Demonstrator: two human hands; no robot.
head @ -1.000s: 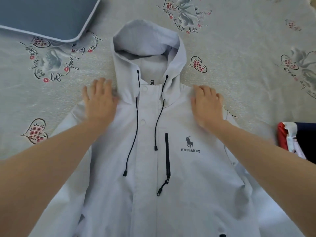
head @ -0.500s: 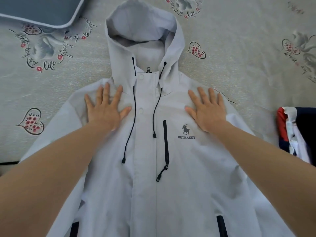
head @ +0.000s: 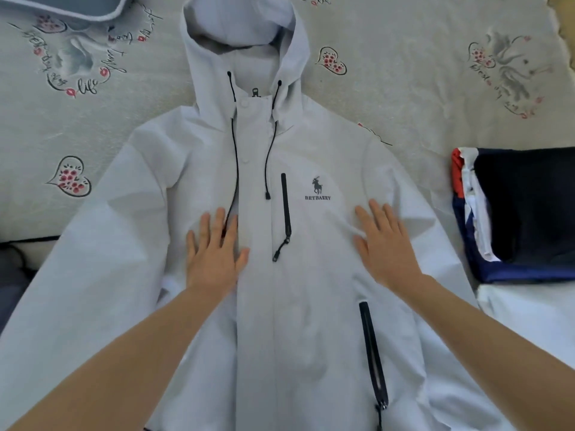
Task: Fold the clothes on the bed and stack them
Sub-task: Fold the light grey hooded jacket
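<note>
On the bed (head: 404, 88), head view: pale hooded jacket (head: 311, 290) lies front-up, long axis running away from the person, hood at the far end, sleeves angled outward. Left hand (head: 214, 259) and right hand (head: 385, 247) lie flat on the chest, fingers straight, gripping nothing. Folded dark garment (head: 529, 213) sits just off the right sleeve; bare sheet left and far. Since half a second ago both hands slid from the shoulders toward the hem.

I'm seeing one white jacket (head: 280, 290), one folded dark garment (head: 522, 213), one pillow (head: 56, 6), two hands flat on the jacket: left hand (head: 214, 256), right hand (head: 385, 244).
</note>
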